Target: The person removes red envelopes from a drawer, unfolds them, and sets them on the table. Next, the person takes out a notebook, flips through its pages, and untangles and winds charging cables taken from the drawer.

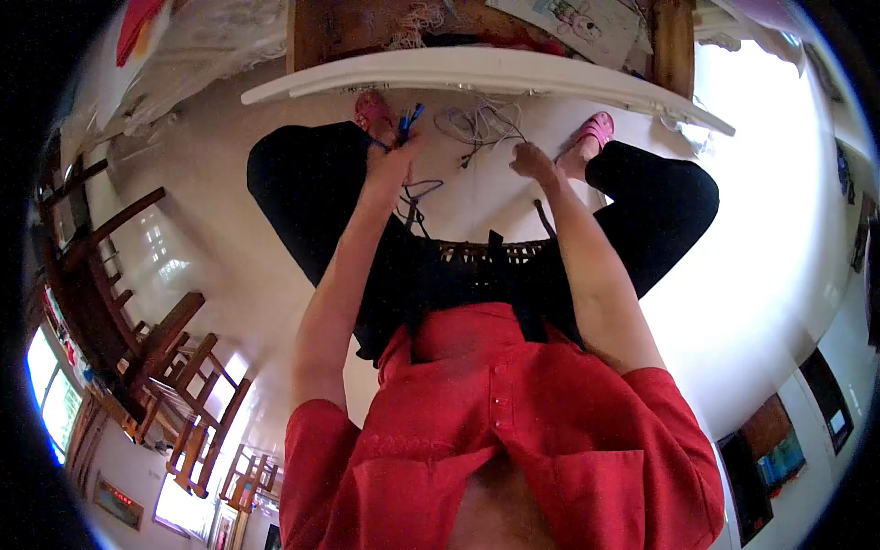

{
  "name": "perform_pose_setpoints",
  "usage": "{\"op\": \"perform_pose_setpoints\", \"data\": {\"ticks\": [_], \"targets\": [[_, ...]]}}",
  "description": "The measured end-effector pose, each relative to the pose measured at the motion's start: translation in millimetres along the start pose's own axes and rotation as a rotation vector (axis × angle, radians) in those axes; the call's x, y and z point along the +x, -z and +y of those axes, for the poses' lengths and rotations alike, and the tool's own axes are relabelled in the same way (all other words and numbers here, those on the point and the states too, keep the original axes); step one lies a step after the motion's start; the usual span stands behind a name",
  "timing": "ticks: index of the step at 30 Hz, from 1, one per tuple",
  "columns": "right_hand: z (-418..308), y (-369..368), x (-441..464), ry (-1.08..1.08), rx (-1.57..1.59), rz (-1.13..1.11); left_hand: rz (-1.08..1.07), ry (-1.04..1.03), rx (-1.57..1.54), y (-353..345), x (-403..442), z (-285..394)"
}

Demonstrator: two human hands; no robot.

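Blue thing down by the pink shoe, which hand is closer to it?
Left. The left hand is right at the blue thing and appears to hold it; the right hand is apart from it, off to the right.

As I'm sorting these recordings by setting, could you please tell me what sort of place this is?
Probably a room in a home, though not certain: wooden chairs, a framed picture and the pink sandals worn here suggest it.

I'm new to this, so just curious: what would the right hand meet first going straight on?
Probably the loose tangle of thin, pale cord, though depth is unclear; the right hand might pass above it.
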State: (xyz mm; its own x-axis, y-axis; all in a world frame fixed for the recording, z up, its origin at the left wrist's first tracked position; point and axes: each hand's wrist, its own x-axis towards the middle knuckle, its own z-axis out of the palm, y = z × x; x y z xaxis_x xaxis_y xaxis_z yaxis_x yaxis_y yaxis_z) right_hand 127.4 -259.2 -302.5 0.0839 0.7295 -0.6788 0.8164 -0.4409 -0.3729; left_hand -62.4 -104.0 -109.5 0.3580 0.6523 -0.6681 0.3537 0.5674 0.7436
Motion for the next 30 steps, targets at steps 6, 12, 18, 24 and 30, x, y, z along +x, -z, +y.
{"op": "perform_pose_setpoints", "data": {"ticks": [6,12,18,24,30], "targets": [[-20.9,8.0,-10.3,-0.131,-0.007,-0.095,0.008,0.304,-0.166,-7.1,5.9,0.1],[-4.9,-11.0,24.9,-0.303,0.079,0.113,-0.068,0.342,-0.179,-19.4,1.9,2.8],[30.3,-25.2,28.2,-0.325,0.169,0.205,-0.136,0.295,-0.218,-32.3,-2.6,-5.1],[-3.4,-12.3,36.0,-0.093,0.359,0.394,-0.024,0.237,-0.127,-36.2,2.3,-4.5],[-80.4,60.6,-36.3,0.223,0.340,0.409,0.030,0.211,-0.159,-18.4,17.6,-21.2]]}}
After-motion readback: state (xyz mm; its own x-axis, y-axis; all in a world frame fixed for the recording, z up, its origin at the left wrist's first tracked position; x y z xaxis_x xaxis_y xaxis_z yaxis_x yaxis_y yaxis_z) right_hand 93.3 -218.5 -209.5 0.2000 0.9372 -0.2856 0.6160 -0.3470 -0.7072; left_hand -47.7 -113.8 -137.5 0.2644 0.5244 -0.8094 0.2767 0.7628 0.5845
